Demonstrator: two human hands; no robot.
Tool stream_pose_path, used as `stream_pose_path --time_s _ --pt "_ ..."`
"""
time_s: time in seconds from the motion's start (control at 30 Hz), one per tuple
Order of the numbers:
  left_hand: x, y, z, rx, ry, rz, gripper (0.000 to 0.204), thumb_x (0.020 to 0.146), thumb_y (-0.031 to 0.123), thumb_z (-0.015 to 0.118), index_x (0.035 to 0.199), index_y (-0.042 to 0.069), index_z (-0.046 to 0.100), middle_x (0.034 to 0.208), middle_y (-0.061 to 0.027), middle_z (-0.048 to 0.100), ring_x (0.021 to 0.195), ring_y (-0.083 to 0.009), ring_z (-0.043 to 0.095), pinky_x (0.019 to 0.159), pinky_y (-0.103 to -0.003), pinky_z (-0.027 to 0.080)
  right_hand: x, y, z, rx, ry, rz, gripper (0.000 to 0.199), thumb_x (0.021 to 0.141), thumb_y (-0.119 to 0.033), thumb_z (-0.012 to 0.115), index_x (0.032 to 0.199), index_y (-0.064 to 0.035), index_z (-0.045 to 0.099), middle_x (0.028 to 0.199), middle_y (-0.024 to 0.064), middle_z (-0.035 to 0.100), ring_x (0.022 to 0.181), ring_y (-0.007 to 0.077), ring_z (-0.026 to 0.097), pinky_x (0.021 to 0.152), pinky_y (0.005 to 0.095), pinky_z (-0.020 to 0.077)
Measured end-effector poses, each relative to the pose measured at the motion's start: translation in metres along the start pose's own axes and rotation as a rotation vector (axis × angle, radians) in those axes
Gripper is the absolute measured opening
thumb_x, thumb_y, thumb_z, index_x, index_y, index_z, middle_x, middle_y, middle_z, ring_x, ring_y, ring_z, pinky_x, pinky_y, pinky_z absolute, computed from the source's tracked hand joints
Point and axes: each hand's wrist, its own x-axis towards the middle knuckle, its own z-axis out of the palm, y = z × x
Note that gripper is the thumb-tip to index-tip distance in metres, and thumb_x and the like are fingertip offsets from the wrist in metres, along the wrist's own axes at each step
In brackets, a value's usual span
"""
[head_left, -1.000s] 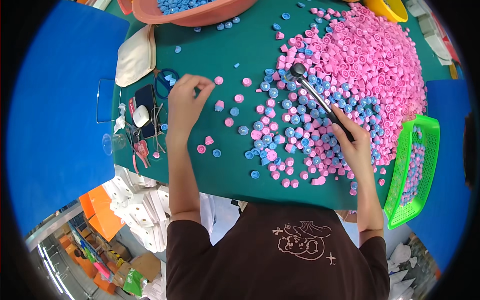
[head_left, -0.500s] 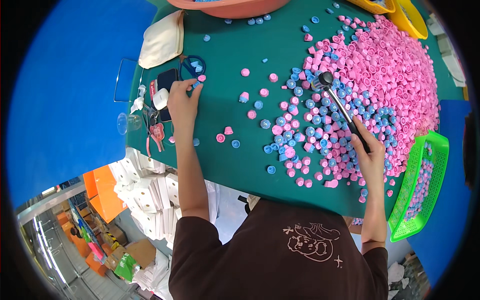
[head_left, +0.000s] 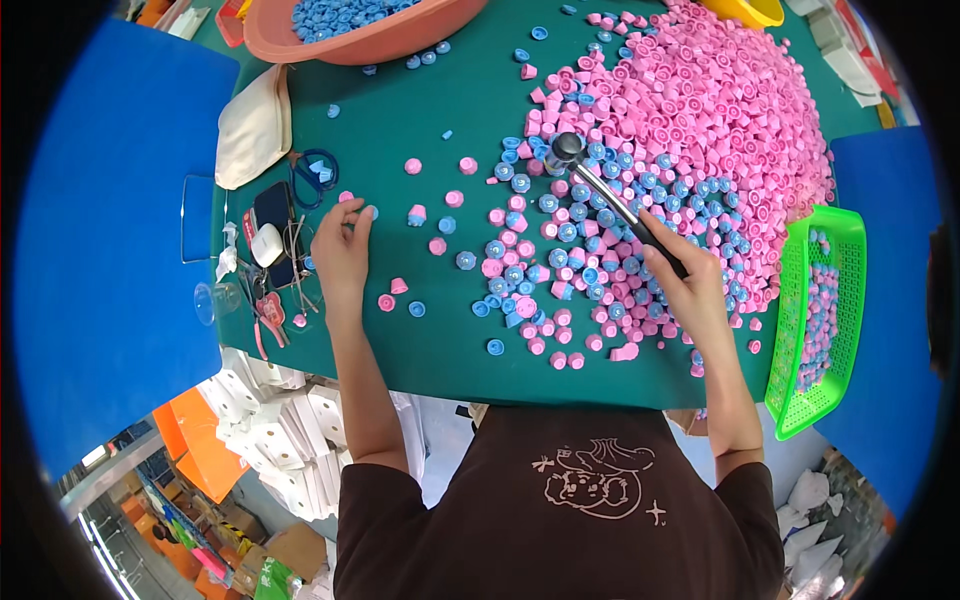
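My right hand (head_left: 682,280) grips the black handle of a small hammer (head_left: 600,185), whose head rests among blue and pink caps (head_left: 560,260) spread over the green table (head_left: 440,110). My left hand (head_left: 343,245) lies on the table to the left, fingers curled near a few loose pink caps (head_left: 412,166); whether it pinches a cap I cannot tell. A big heap of pink caps (head_left: 700,100) fills the far right of the table.
A green basket (head_left: 835,300) with assembled caps stands at the right edge. A salmon basin of blue caps (head_left: 360,25) sits at the back. A cream pouch (head_left: 255,130), a phone (head_left: 272,215), an earbud case and keys lie at the left edge.
My left hand moved from the table's left edge back toward the loose pink caps. The hammer stays in my right hand over the mixed caps. The view shifted.
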Motion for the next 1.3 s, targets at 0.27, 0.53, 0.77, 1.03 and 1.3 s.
stream_pose_path --time_s 0.27,0.53,0.77,1.03,1.3 --pt "-0.004 0.014 -0.005 0.103 -0.046 0.161 0.022 0.081 0.013 0.076 0.1 0.004 0.07 0.081 -0.0042 0.061 0.06 -0.0114 0.049 0.056 -0.026 0.041 0.019 -0.003 0.006 -0.051 0.001 -0.076 0.04 0.09 -0.008 0.064 0.13 -0.0114 0.061 0.083 0.0023 0.067 0.064 0.0059 0.047 0.058 0.0238 0.0402" --pt "0.012 0.084 0.03 -0.235 -0.227 0.212 0.023 0.076 0.009 0.077 0.096 0.002 0.069 0.083 -0.0057 0.067 0.065 -0.0131 0.055 0.06 -0.027 0.045 0.041 -0.019 0.021 -0.299 -0.071 -0.231 0.042 0.088 -0.008 0.064 0.129 -0.0137 0.061 0.081 0.0143 0.065 0.067 0.0244 0.062 0.064 0.0353 0.0486" --pt "0.028 0.112 0.055 -0.167 -0.339 0.487 0.022 0.078 0.011 0.076 0.099 0.006 0.07 0.089 -0.0026 0.068 0.072 -0.0096 0.057 0.059 -0.026 0.042 0.031 -0.021 -0.002 -0.199 -0.011 -0.089 0.041 0.088 -0.006 0.065 0.129 -0.0139 0.062 0.08 0.0147 0.067 0.063 0.0181 0.056 0.062 0.0311 0.0458" --pt "0.038 0.12 0.077 -0.05 -0.531 0.713 0.026 0.079 0.012 0.075 0.104 0.008 0.068 0.092 -0.0037 0.067 0.089 -0.0162 0.059 0.066 -0.029 0.048 0.013 -0.005 -0.016 -0.072 -0.016 0.082 0.04 0.089 -0.005 0.064 0.129 -0.0083 0.061 0.083 0.0079 0.069 0.065 0.0079 0.054 0.06 0.0252 0.0441" --pt "0.033 0.122 0.078 -0.045 -0.32 0.655 0.021 0.075 0.011 0.078 0.093 0.005 0.069 0.083 -0.0051 0.064 0.075 -0.0192 0.056 0.066 -0.032 0.046 0.013 0.005 -0.014 -0.073 -0.023 0.06 0.041 0.089 -0.006 0.065 0.129 -0.0077 0.061 0.1 0.0115 0.072 0.077 0.0104 0.063 0.072 0.0266 0.0493"
